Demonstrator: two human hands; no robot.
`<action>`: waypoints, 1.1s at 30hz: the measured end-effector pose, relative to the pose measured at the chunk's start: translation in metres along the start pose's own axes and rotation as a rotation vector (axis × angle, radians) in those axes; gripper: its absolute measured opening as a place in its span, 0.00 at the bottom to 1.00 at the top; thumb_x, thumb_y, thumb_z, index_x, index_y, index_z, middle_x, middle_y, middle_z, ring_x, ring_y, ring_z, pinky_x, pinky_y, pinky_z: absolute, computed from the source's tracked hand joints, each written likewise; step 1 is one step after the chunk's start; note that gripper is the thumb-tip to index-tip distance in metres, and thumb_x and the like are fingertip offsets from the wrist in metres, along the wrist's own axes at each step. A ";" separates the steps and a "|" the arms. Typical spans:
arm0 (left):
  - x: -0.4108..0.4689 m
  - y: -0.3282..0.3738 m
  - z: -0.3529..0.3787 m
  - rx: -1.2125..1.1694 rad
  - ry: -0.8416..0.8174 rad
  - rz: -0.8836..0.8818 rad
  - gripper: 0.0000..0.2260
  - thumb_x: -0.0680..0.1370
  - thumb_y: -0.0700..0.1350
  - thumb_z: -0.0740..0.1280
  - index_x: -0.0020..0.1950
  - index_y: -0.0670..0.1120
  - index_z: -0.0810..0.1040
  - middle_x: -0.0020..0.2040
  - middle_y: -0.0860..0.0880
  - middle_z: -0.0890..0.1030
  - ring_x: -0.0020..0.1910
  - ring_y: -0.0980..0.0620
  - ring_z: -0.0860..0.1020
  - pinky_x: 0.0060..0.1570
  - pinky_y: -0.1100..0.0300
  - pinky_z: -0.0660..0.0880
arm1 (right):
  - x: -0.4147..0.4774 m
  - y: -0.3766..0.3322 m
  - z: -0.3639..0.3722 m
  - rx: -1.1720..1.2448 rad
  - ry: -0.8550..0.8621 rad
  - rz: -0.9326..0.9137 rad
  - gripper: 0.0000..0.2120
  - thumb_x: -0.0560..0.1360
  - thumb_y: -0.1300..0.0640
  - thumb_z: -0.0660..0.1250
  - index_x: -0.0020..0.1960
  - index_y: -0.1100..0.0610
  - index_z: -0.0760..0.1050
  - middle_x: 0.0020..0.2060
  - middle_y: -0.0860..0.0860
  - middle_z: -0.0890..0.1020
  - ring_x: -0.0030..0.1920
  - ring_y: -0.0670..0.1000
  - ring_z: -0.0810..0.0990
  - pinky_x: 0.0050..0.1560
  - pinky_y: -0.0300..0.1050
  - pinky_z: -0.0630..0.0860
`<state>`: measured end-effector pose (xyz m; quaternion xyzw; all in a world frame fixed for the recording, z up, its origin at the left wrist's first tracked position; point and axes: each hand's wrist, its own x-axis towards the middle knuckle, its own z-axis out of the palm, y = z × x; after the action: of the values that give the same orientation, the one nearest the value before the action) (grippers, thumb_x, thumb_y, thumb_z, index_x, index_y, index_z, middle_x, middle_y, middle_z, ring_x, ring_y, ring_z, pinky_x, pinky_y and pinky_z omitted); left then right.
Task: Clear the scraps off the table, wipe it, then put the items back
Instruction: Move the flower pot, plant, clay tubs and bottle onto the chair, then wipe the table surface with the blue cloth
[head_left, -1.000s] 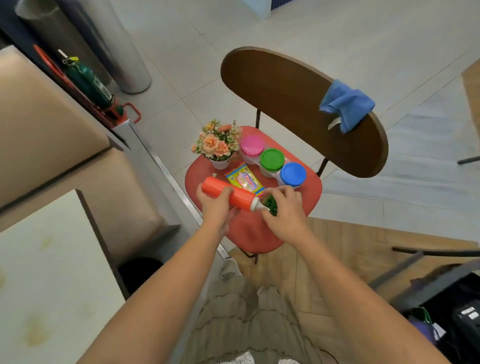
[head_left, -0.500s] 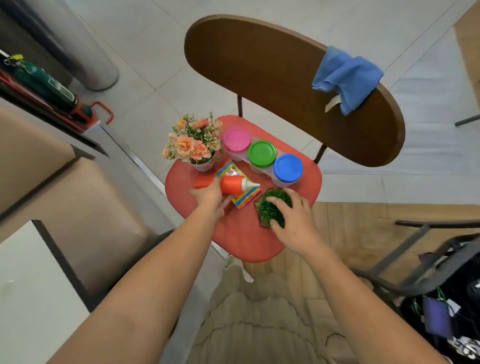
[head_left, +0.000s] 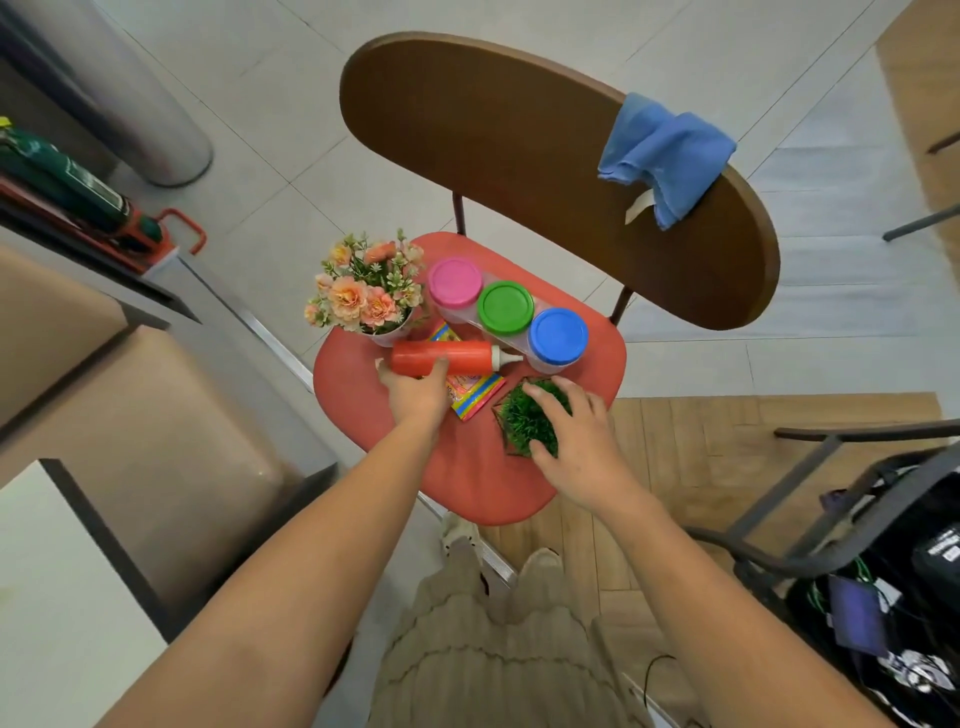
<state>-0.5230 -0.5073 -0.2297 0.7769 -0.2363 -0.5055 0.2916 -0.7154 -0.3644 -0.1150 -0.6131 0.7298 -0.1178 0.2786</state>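
Gripping bottle (head_left: 452, 357) in left hand (head_left: 415, 397), clasping plant (head_left: 522, 415) in right hand (head_left: 579, 434); both on chair seat (head_left: 467, 483). Lift bottle mid-body: probably light, squeezable. Take plant by base: soft foliage.

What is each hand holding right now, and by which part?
The left hand grips the red squeeze bottle round its base end, away from the nozzle. The right hand cups the green grass plant over its top.
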 end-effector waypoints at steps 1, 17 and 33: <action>-0.004 0.001 -0.003 0.006 0.006 -0.005 0.51 0.58 0.67 0.76 0.76 0.57 0.58 0.59 0.46 0.82 0.53 0.42 0.85 0.56 0.41 0.82 | 0.000 -0.001 -0.002 0.005 0.005 0.001 0.34 0.76 0.52 0.70 0.78 0.44 0.62 0.76 0.52 0.62 0.74 0.57 0.60 0.74 0.57 0.65; -0.178 0.080 -0.041 0.222 -0.216 0.470 0.21 0.77 0.49 0.74 0.67 0.54 0.73 0.54 0.50 0.79 0.43 0.57 0.78 0.50 0.51 0.79 | 0.049 -0.049 -0.139 -0.044 0.703 -0.148 0.20 0.74 0.58 0.68 0.66 0.54 0.74 0.62 0.57 0.72 0.60 0.57 0.69 0.57 0.51 0.75; -0.250 0.110 -0.073 0.191 -0.315 0.631 0.23 0.79 0.49 0.74 0.69 0.61 0.68 0.58 0.51 0.78 0.44 0.62 0.80 0.47 0.54 0.84 | 0.125 -0.020 -0.227 0.198 0.727 0.064 0.15 0.83 0.60 0.58 0.63 0.55 0.81 0.56 0.53 0.84 0.55 0.51 0.81 0.57 0.42 0.80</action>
<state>-0.5581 -0.4052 0.0322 0.6022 -0.5524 -0.4798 0.3194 -0.8356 -0.5274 0.0481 -0.4781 0.7850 -0.3889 0.0632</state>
